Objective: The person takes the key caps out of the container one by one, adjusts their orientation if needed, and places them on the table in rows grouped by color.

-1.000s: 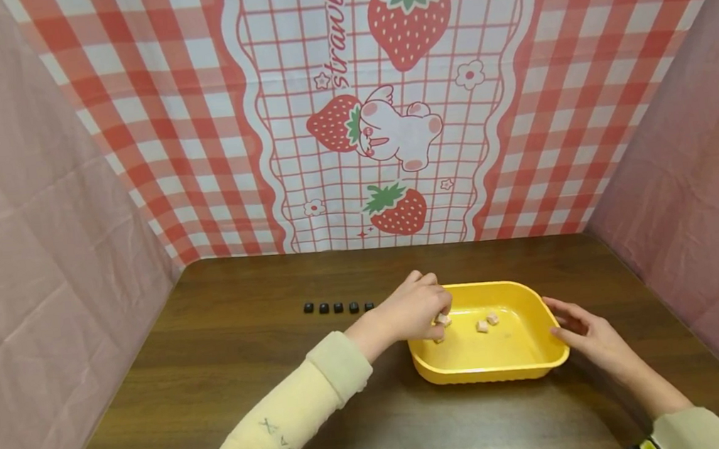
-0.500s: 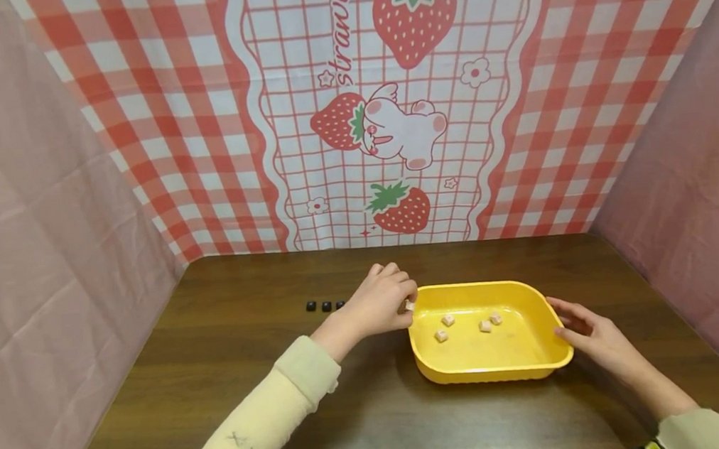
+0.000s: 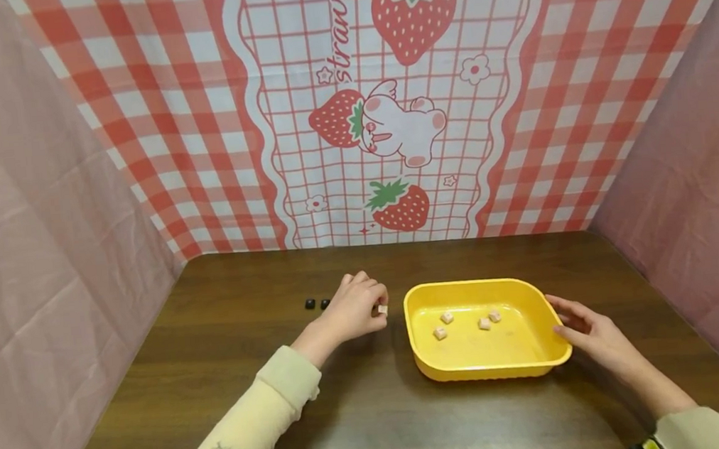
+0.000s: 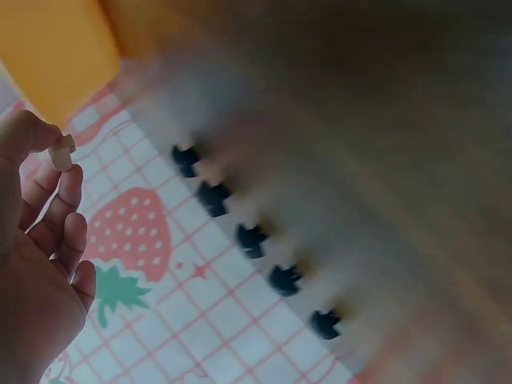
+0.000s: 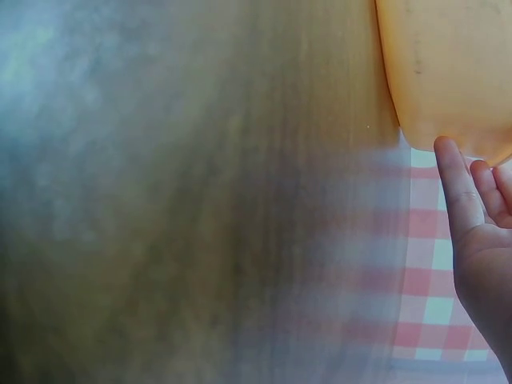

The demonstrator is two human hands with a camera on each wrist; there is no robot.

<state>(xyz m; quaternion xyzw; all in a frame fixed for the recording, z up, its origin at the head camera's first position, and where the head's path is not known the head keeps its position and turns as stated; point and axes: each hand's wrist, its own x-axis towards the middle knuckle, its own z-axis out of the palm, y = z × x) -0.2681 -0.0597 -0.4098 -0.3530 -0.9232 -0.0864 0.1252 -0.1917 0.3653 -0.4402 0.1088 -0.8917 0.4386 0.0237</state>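
My left hand (image 3: 351, 311) is above the table, left of the yellow tray (image 3: 494, 371). It pinches a small pale cube (image 3: 383, 309) between thumb and forefinger; the left wrist view shows this cube (image 4: 62, 152) at the fingertips. Several more pale cubes (image 3: 484, 323) lie inside the tray. Small black pieces (image 3: 310, 304) stand in a row behind the left hand, which hides part of the row in the head view. Several black pieces (image 4: 252, 240) show in the left wrist view. My right hand (image 3: 593, 332) touches the tray's right end with thumb and fingers extended.
The brown wooden table (image 3: 377, 422) runs back to a red-and-white strawberry cloth (image 3: 390, 129). Pink cloth hangs at the left (image 3: 50, 209) and right sides. The tray's raised walls surround the cubes inside.
My left hand has lifted a pale cube out of the tray and moved left past the rim, covering more of the black row. The right hand stays at the tray's right end.
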